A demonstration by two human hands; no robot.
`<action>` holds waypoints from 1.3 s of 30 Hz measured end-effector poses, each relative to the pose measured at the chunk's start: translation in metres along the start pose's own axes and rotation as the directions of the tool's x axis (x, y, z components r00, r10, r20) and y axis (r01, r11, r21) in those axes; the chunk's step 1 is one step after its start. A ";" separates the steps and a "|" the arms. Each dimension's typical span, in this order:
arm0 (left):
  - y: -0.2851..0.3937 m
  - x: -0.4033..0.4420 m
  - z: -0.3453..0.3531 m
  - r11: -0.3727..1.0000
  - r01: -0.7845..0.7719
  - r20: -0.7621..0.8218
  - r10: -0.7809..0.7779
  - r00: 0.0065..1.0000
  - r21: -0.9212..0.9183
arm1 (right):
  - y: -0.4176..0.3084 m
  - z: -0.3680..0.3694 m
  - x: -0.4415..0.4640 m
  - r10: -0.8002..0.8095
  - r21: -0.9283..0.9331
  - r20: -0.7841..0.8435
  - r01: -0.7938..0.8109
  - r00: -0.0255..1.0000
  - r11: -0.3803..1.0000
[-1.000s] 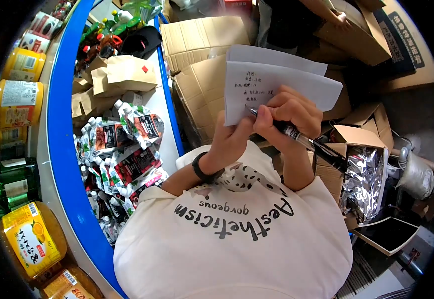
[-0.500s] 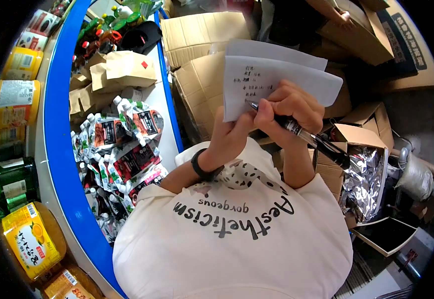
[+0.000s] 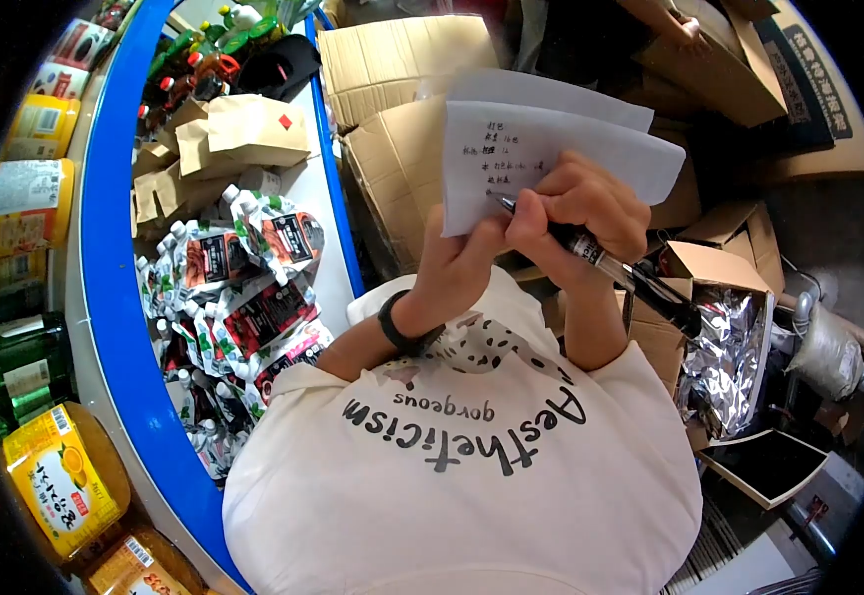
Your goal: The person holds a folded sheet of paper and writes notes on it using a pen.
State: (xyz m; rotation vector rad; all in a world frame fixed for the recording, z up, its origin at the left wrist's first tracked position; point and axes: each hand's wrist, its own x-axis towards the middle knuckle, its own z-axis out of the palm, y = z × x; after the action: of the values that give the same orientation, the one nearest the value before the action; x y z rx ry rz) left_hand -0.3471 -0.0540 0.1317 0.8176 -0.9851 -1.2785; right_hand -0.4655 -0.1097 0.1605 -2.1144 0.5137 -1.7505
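Several sheets of white paper are held up in front of my chest, the front one bearing several short lines of handwriting. My left hand grips their lower edge, fingers closed, with a dark band on that wrist. In my right hand is a black pen, pinched near its tip. The tip touches or nearly touches the front sheet, just below the written lines. The back end of the pen points down and to the right.
Left, a blue-edged shelf holds spouted pouches, paper bags and bottles. Yellow-labelled jars line the far left. Cardboard boxes stand ahead; an open box of silver packets is at right. Another person's hand touches a carton.
The pen tip has shifted slightly to the right on the sheet, and a small new mark shows below the last line. My left hand keeps its hold on the paper.
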 end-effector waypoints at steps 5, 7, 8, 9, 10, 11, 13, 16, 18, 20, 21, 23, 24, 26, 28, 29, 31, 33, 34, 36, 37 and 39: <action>0.000 0.000 -0.002 0.999 0.031 -0.021 -0.030 0.999 0.042 | 0.002 0.003 -0.002 0.011 0.042 -0.044 -0.010 0.999 0.999; -0.005 0.000 -0.005 0.998 0.025 -0.013 -0.024 1.000 0.061 | 0.003 0.002 -0.003 0.014 0.048 -0.057 -0.012 0.998 0.999; -0.007 0.000 -0.006 0.998 0.021 -0.009 -0.021 1.000 0.060 | 0.004 0.000 -0.004 0.015 0.042 -0.044 -0.013 0.999 0.999; -0.007 0.000 -0.006 0.999 0.018 -0.013 -0.018 1.000 0.051 | 0.004 -0.001 -0.004 0.016 0.035 -0.031 -0.015 0.999 0.999; -0.007 0.000 -0.005 0.999 0.015 -0.017 -0.014 1.000 0.042 | 0.004 0.000 -0.005 0.012 0.030 -0.037 -0.011 0.999 0.999; -0.005 0.000 -0.002 1.000 0.011 -0.029 -0.010 1.000 0.025 | 0.004 0.001 -0.005 0.007 0.025 -0.043 -0.006 0.999 1.000; -0.005 0.001 0.000 1.000 0.011 -0.038 -0.011 0.999 -0.007 | 0.004 0.000 -0.004 0.000 0.014 -0.043 0.000 0.999 1.000; -0.005 0.002 -0.002 0.998 0.051 -0.021 -0.051 0.998 -0.025 | 0.005 -0.002 -0.003 0.001 0.015 -0.036 0.000 0.999 1.000; -0.001 0.002 -0.003 0.994 0.113 0.000 -0.113 0.994 -0.001 | 0.007 0.000 -0.005 0.012 0.034 -0.049 -0.010 0.999 0.999; -0.007 0.001 -0.005 0.995 0.103 -0.025 -0.103 0.994 0.002 | 0.008 -0.001 -0.006 0.006 0.017 -0.025 -0.005 1.000 1.000; -0.007 0.002 -0.005 0.996 0.093 -0.036 -0.092 0.995 0.006 | 0.008 -0.001 -0.006 0.001 0.008 -0.013 0.000 1.000 1.000; -0.007 0.003 -0.002 0.997 0.069 -0.059 -0.068 0.996 0.014 | 0.010 -0.001 -0.006 0.005 0.005 -0.018 -0.005 1.000 1.000; -0.007 0.003 0.000 0.998 0.056 -0.072 -0.054 0.996 0.019 | 0.011 -0.001 -0.006 0.007 0.004 -0.019 -0.007 1.000 1.000; -0.007 0.001 0.005 0.999 0.036 -0.116 -0.032 0.993 0.038 | 0.010 -0.002 -0.006 0.025 -0.002 -0.007 -0.025 1.000 1.000; -0.011 0.002 0.001 0.999 0.024 -0.110 -0.019 0.994 0.043 | 0.008 -0.002 -0.005 0.046 -0.004 -0.005 -0.046 0.999 0.999; -0.019 0.001 -0.006 0.999 0.023 -0.082 -0.020 0.996 0.039 | 0.006 -0.001 -0.004 0.060 -0.005 -0.008 -0.060 0.998 0.998; -0.021 0.003 -0.008 0.999 0.016 -0.062 -0.013 0.998 0.045 | 0.006 -0.001 -0.004 0.068 0.002 -0.007 -0.068 0.998 0.998; -0.019 0.002 -0.004 0.998 0.002 -0.078 0.002 0.997 0.062 | 0.008 -0.002 -0.005 0.055 0.013 0.002 -0.055 0.998 0.998; -0.019 0.002 -0.005 0.998 0.013 -0.059 -0.010 0.998 0.062 | 0.010 -0.002 -0.005 0.044 0.014 -0.006 -0.044 0.999 0.999; -0.021 0.001 -0.010 0.997 0.047 -0.019 -0.046 0.999 0.062 | 0.011 -0.001 -0.005 0.023 0.015 -0.021 -0.023 1.000 1.000; -0.022 0.000 -0.013 0.996 0.068 0.002 -0.068 0.998 0.062 | 0.011 -0.001 -0.004 0.024 0.008 -0.022 -0.024 0.999 1.000; -0.022 -0.002 -0.016 0.993 0.105 0.040 -0.107 0.993 0.061 | 0.009 -0.001 -0.004 0.027 -0.006 -0.024 -0.028 0.999 1.000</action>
State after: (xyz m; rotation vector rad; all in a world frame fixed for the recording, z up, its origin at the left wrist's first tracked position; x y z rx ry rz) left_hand -0.3412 -0.0559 0.1050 0.9006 -1.0288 -1.3685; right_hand -0.4679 -0.1157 0.1530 -2.0836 0.5531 -1.7628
